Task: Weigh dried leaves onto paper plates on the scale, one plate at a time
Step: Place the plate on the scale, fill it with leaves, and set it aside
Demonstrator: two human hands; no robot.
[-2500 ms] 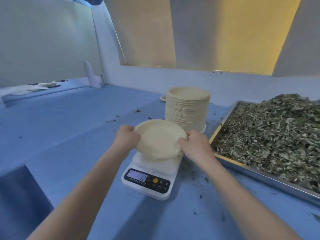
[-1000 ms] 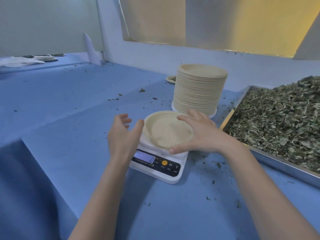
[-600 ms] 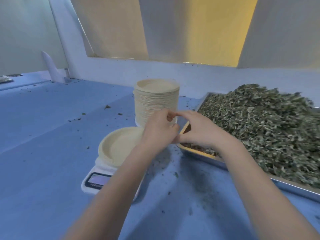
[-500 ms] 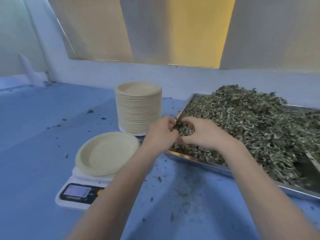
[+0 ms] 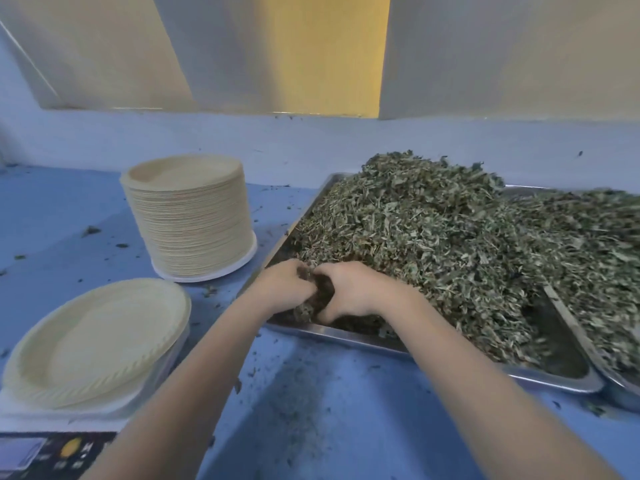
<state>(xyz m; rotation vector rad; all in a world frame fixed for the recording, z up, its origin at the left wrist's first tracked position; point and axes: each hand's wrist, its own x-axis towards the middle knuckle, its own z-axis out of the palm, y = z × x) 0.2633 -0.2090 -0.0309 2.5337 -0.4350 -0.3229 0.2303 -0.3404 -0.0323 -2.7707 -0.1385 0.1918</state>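
Grey-green dried crumbled leaves (image 5: 433, 237) fill a shallow silver metal tray (image 5: 450, 355) on a blue tabletop (image 5: 329, 410). At the tray's near left corner, the left hand (image 5: 282, 289) and right hand (image 5: 349, 294) meet, fingers curled inward, cupping a clump of leaves between them. Left of the tray, an empty cream paper plate (image 5: 93, 341) sits on a white digital scale (image 5: 45, 448). Behind it stands a tall stack of matching cream plates (image 5: 190, 216). The leaves look light, brittle and loose, likely to spill, so scooping from underneath with both palms seems best.
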